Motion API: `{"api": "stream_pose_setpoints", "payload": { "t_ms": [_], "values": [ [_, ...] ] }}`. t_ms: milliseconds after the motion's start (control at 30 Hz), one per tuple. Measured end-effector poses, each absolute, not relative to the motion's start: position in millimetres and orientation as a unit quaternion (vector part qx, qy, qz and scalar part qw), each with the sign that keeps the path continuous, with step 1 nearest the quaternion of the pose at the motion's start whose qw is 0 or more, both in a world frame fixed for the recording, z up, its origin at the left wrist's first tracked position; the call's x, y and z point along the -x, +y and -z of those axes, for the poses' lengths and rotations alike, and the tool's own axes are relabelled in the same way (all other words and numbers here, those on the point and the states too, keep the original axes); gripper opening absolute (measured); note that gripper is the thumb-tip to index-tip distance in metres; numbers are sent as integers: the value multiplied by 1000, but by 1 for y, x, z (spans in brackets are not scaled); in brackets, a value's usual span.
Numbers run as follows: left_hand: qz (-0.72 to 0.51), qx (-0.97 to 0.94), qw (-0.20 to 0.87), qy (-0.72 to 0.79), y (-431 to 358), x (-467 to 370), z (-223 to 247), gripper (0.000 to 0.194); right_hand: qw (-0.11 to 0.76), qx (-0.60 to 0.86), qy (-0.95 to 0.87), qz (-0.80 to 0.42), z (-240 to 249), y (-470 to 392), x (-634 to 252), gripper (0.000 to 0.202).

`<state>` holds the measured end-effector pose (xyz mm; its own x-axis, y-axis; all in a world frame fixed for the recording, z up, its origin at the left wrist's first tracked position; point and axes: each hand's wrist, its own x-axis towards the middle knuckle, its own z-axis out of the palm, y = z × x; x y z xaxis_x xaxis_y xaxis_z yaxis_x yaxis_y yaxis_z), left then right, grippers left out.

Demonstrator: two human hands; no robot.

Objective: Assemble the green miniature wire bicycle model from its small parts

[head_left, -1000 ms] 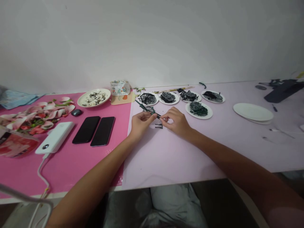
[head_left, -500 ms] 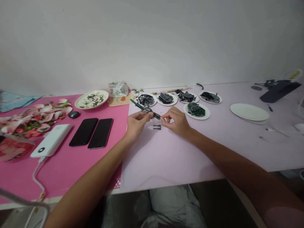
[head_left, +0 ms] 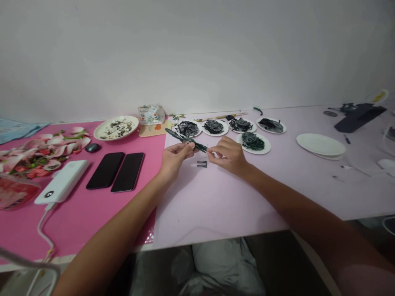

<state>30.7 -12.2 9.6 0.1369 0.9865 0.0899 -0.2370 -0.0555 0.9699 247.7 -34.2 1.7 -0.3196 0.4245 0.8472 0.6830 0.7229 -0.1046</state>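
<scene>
Above the pale sheet, my left hand [head_left: 176, 161] is closed, thumb and fingers pinching a long, thin, dark green model part [head_left: 179, 136] that slants down to the right. My right hand [head_left: 231, 155] pinches at the lower right end of the same part; whether a smaller piece is between those fingertips is hidden. A small black bracket-like piece [head_left: 202, 164] lies on the sheet just below the hands. Beyond them, a white plate [head_left: 266, 150] bears dark spoked wheels and strips, and a similar plate [head_left: 226, 130] stands behind it.
To the left on pink covering are two black phones [head_left: 127, 172], a white power bank [head_left: 62, 182] with a cable, a dark mouse [head_left: 92, 147] and a bowl [head_left: 98, 137]. Stacked white plates [head_left: 321, 144] and a dark box-like object [head_left: 358, 117] stand at right.
The dark green part has turned in my fingers, so its separate prongs now overlap into one narrow shape. Both hands keep their grip. The whole view has shifted slightly.
</scene>
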Motion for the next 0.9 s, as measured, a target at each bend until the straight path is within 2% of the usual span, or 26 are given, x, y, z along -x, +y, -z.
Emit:
{"api": "stream_pose_setpoints", "payload": {
  "t_ms": [267, 400, 900],
  "values": [
    [-532, -479, 591, 372, -13, -30, -10, 46, 456, 309, -817, 170, -2, -32, -251, 17],
    [-531, -474, 598, 368, -15, -29, -12, 47, 488, 260, -810, 196, -3, -32, -248, 14],
    [-528, -472, 596, 378, -12, -27, -9, 49, 529, 276, -795, 107, 3, -35, -245, 12]
  ]
}}
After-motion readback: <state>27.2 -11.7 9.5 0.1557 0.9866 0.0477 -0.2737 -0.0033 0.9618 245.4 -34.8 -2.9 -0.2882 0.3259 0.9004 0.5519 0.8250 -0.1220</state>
